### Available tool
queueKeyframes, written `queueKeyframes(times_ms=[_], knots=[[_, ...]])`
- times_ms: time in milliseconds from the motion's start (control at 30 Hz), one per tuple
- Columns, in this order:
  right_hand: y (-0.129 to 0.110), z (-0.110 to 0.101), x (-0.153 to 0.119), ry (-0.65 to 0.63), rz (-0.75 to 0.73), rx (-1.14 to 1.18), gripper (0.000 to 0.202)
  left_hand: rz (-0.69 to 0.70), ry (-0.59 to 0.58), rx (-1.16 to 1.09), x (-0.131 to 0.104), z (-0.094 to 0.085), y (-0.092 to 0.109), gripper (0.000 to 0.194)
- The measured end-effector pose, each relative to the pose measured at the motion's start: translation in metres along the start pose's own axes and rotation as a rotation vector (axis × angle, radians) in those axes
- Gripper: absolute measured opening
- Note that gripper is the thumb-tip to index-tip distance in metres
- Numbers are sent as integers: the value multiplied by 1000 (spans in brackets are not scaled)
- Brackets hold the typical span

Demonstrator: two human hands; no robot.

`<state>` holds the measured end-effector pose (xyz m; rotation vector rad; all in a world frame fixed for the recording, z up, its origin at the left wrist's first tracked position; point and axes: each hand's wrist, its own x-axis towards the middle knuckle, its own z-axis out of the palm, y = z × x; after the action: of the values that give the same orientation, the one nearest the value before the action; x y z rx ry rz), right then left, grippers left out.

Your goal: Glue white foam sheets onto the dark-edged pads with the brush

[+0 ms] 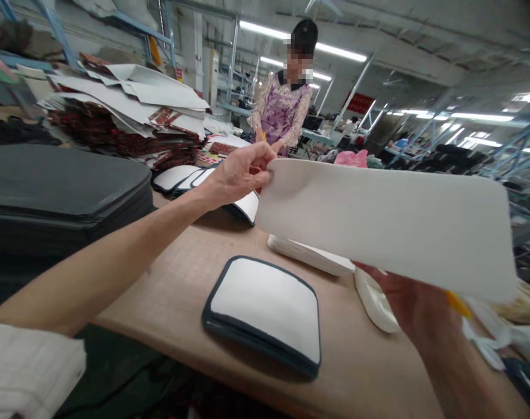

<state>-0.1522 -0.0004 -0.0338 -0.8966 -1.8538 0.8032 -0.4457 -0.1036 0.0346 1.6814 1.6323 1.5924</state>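
Observation:
A long white sheet [387, 221] with rounded corners is held up over the table [177, 291]. My left hand [243, 171] pinches its upper left corner between thumb and fingers. Behind its lower edge is my right hand [417, 308], partly hidden by the sheet; something yellow shows beside it, and its fingertips are out of sight. Nearer to me lies a stack of dark-edged pieces with a white panel on top [265, 302]. A pile of white pieces [311, 255] sits just below the sheet.
Black sheets [64, 186] are stacked at the left. Further back are more dark-edged white pieces [177, 177] and a tall heap of white and red sheets [134, 110]. A person [285, 105] stands across the table. A whitish rounded object [376, 302] lies near my right hand.

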Motion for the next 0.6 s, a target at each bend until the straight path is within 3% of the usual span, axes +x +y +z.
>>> queueKeyframes(times_ms=[133,200,367,533,600], knots=[[-28,-3,-33,63,203,491,49,-1,-11,41,-36,-9,9,13],[-32,-3,-43,100,267,588,52,-11,-21,53,-49,-11,7,10],[-20,4,-63,107,269,409,58,-176,-106,-87,-77,-8,-14,14],[2,12,-88,58,372,193,64,-325,-177,-295,-115,1,-52,63],[10,16,-96,15,434,148,68,-369,-213,-300,-130,5,-64,53]])
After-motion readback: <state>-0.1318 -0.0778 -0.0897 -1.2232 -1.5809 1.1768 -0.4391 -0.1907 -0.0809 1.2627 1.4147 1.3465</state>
